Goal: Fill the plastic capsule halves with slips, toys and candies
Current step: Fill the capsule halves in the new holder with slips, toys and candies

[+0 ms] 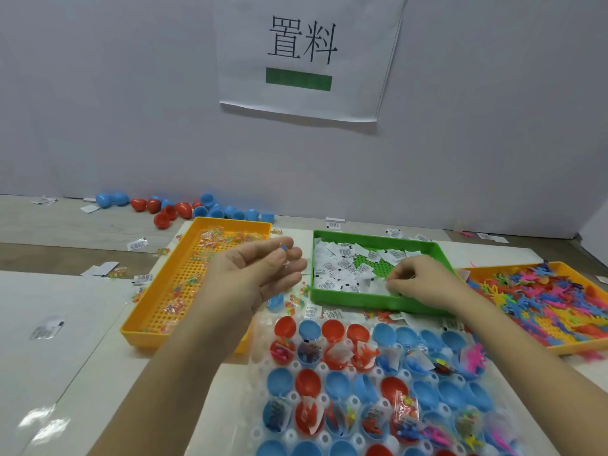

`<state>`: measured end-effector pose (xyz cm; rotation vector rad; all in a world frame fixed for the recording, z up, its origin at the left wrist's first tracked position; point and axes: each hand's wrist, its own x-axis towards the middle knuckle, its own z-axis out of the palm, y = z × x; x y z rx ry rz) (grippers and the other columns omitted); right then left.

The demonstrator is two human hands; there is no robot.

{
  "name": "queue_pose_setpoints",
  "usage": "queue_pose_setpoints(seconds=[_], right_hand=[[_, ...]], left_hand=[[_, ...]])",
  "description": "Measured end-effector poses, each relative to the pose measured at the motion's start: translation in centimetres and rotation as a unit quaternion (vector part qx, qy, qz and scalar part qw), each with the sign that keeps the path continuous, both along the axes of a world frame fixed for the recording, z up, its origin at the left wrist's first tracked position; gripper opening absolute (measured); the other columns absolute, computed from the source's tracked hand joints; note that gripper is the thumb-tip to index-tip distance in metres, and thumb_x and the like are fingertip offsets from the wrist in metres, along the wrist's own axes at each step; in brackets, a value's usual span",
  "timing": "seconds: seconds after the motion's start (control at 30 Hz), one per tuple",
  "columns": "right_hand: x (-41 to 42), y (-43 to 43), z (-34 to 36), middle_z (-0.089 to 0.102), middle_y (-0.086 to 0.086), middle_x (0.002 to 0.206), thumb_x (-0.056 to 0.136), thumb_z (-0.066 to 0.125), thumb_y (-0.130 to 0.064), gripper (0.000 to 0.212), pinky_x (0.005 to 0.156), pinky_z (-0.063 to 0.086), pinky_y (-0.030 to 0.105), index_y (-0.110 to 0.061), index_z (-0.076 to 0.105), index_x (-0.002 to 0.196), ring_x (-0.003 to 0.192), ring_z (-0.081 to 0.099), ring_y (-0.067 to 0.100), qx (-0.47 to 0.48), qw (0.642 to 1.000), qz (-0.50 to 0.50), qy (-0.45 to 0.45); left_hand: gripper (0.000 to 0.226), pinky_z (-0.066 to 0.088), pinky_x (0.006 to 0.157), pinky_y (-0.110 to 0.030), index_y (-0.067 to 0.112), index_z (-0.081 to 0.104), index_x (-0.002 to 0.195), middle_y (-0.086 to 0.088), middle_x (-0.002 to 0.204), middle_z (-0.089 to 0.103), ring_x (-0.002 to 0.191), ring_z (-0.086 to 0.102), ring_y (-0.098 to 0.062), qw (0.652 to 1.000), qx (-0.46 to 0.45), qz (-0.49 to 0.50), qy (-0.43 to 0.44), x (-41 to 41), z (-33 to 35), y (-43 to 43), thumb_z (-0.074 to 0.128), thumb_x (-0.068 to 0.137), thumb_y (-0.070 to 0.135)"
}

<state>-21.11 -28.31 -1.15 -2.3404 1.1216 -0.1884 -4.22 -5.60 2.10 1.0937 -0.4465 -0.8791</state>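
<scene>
Pinching slips in the green tray with the right hand.
Holding a clear candy packet loosely in the left hand, fingers half curled, just beside.

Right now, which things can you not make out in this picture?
Head view only:
- Right hand: its fingertips hide whether they pinch a slip in the green tray.
- Left hand: the small thing at its fingers is too tiny to name.
- Capsule tray: bottom edge cuts it off.

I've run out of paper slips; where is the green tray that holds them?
The green plastic tray sits centre-right in the head view, between two orange trays, just behind the capsule rack, under the right hand.
</scene>
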Motion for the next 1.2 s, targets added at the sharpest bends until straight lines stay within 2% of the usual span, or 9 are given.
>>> queue_pose_setpoints(seconds=[0.2,0.3,0.43,0.5,0.63,0.77,0.93,1.1,1.2], right_hand=[[-0.4,-0.2,0.5,0.070,0.001,0.079,0.081,0.070,-0.010,0.007,0.059,0.051,0.022,-0.016,0.069,0.077,0.071,0.064,0.013,0.020,0.992,-0.059,-0.111],[-0.6,0.1,0.7,0.072,0.002,0.080,0.080,0.071,-0.009,0.013,0.044,0.043,0.015,-0.021,0.071,0.086,0.053,0.058,-0.002,0.025,0.982,-0.087,-0.166],[-0.4,1.2,1.6,0.071,-0.010,0.086,0.084,0.071,-0.014,0.012,0.058,0.045,0.010,-0.026,0.070,0.085,0.075,0.064,-0.001,0.018,0.981,-0.059,-0.182],[-0.1,2.1,2.2,0.072,-0.006,0.081,0.084,0.071,-0.012,0.012,0.057,0.049,0.010,-0.024,0.071,0.082,0.067,0.064,-0.001,0.042,0.975,-0.048,-0.212],[0.3,4.6,3.8,0.073,0.002,0.075,0.084,0.070,-0.010,0.010,0.063,0.054,0.018,-0.019,0.073,0.085,0.063,0.063,0.007,0.141,0.948,-0.004,-0.286],[1.1,6.7,4.9,0.074,0.000,0.076,0.079,0.075,-0.010,0.009,0.060,0.050,0.012,-0.018,0.074,0.082,0.063,0.064,0.005,0.144,0.943,0.059,-0.294],[1.6,7.4,5.3,0.074,-0.003,0.076,0.077,0.076,-0.005,0.015,0.065,0.053,0.015,-0.020,0.073,0.077,0.068,0.068,0.005,0.117,0.948,0.088,-0.283],[1.2,7.3,5.7,0.075,0.000,0.077,0.077,0.077,-0.008,0.010,0.067,0.054,0.016,-0.017,0.075,0.079,0.070,0.069,0.008,0.109,0.951,0.103,-0.271],[0.9,6.5,5.8,0.074,0.001,0.075,0.078,0.077,-0.014,0.006,0.061,0.052,0.015,-0.019,0.075,0.081,0.064,0.066,0.006,0.119,0.944,0.074,-0.299]], left_hand=[[0.021,0.058,0.062,-0.022,0.003,0.069,0.106,-0.015,0.100,0.076,0.089,0.075,-0.025,0.996,-0.032,-0.008,0.078,-0.2,0.8,-1.0,0.064,0.086,0.003],[0.017,0.058,0.062,-0.022,0.005,0.072,0.100,-0.015,0.096,0.076,0.084,0.075,-0.024,0.995,-0.030,-0.005,0.090,-0.8,0.2,-1.8,0.062,0.086,0.002],[0.033,0.058,0.060,-0.021,0.003,0.066,0.108,-0.016,0.090,0.076,0.079,0.076,-0.024,0.998,-0.008,-0.024,0.061,-1.2,-0.3,-2.4,0.070,0.075,0.004],[0.038,0.057,0.059,-0.020,0.000,0.065,0.107,-0.017,0.086,0.076,0.075,0.075,-0.023,0.999,0.011,-0.020,0.042,-1.5,-0.7,-2.7,0.074,0.070,0.004],[0.006,0.057,0.056,-0.019,0.001,0.069,0.091,-0.017,0.083,0.075,0.069,0.075,-0.022,0.997,0.069,-0.023,0.003,-2.5,-1.5,-3.4,0.068,0.086,-0.003],[0.008,0.058,0.057,-0.022,0.007,0.067,0.086,-0.008,0.076,0.076,0.074,0.076,-0.026,0.995,0.079,-0.055,0.017,-3.0,-1.3,-3.6,0.063,0.093,0.005],[0.017,0.061,0.056,-0.030,-0.002,0.060,0.089,-0.015,0.072,0.072,0.072,0.074,-0.034,0.991,0.051,-0.073,0.095,-3.3,-0.2,-3.6,0.057,0.096,0.013],[0.021,0.060,0.059,-0.022,0.006,0.074,0.077,-0.013,0.075,0.075,0.076,0.075,-0.026,0.991,0.046,-0.124,0.011,-3.2,-0.3,-3.0,0.060,0.093,0.005],[0.008,0.059,0.058,-0.020,0.002,0.069,0.092,-0.010,0.073,0.074,0.077,0.076,-0.024,0.992,0.057,-0.115,-0.007,-3.2,-0.4,-2.9,0.060,0.092,0.002]])
